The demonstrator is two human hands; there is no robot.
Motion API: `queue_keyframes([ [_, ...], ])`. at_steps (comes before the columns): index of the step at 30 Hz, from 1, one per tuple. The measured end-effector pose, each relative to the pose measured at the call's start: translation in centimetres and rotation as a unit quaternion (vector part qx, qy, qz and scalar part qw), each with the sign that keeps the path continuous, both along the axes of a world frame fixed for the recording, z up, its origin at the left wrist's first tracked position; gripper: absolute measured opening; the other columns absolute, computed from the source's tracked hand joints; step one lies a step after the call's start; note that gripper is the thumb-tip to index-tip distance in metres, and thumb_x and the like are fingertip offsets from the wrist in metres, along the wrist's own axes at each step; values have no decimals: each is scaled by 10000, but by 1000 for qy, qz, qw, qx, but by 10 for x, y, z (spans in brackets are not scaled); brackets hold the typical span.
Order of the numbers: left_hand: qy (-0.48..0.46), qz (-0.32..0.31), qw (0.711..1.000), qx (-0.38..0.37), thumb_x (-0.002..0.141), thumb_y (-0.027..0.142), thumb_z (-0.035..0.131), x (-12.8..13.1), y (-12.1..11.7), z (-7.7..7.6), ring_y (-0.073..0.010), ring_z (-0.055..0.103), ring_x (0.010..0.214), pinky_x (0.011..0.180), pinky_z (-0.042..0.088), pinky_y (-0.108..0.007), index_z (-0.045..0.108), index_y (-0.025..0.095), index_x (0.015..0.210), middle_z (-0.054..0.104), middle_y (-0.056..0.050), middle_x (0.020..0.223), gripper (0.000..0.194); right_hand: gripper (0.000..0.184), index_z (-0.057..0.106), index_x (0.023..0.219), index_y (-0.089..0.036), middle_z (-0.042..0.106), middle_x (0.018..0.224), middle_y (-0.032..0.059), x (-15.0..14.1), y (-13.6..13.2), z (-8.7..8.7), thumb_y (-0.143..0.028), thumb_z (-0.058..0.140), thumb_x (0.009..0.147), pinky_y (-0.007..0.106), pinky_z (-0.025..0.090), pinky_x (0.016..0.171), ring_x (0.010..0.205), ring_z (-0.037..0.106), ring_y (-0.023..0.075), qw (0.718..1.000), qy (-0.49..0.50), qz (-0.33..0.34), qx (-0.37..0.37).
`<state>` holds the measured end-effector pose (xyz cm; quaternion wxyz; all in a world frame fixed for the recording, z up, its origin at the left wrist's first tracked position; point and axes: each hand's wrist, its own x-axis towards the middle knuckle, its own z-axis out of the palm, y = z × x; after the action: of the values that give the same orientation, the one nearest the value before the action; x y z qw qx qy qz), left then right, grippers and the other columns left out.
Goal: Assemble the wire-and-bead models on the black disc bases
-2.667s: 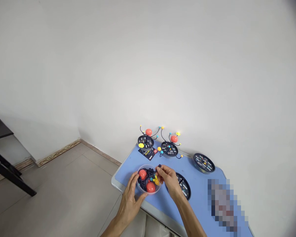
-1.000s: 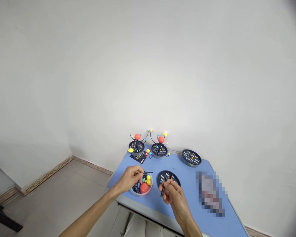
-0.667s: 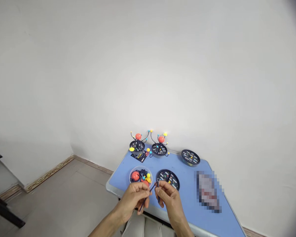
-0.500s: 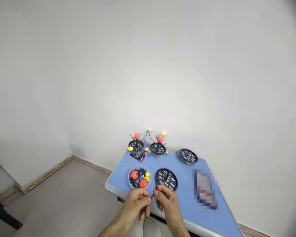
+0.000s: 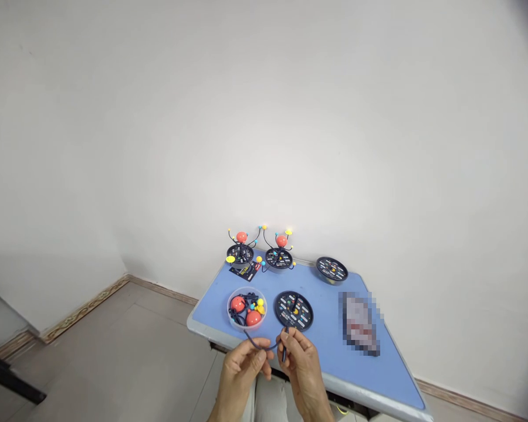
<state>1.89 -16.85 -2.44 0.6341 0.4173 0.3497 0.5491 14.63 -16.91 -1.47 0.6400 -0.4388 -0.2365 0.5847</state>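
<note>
My left hand and my right hand meet over the table's near edge, both pinched. Between them runs a thin dark curved rod, with my left fingers on it. My right fingers hold a short dark peg upright at the rod's right end. Just beyond my hands sits a clear bowl with red balls, small yellow and teal balls and dark rods. To its right lies a black round base with coloured labels.
A blue table stands against a white wall. At its far side are two assembled models with red balls on wire arms, a black card, another black base and a blurred flat item.
My left hand left the bowl with a curved rod and came back to the table edge. My right hand brought its peg to meet it. The rod now arcs between both hands.
</note>
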Motion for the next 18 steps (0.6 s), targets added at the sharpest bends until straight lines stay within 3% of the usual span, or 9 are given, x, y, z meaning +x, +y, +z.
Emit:
queue_keyframes([
  [8, 32, 39, 998, 25, 737, 570, 737, -4, -4, 0, -157, 616, 541, 586, 516, -282, 752, 145, 820, 718, -70, 692, 434, 482, 533, 596, -181, 540, 547, -51, 2, -6, 0, -491, 894, 520, 182, 247, 448, 482, 362, 51, 1000, 7, -9, -1],
  [18, 30, 50, 998, 22, 710, 606, 738, -2, 0, 2, -154, 601, 510, 552, 505, -275, 743, 152, 874, 694, -50, 666, 482, 475, 540, 610, -180, 530, 556, -53, 7, -8, 1, -511, 876, 548, 184, 223, 445, 472, 327, 47, 1000, -16, -12, 5],
])
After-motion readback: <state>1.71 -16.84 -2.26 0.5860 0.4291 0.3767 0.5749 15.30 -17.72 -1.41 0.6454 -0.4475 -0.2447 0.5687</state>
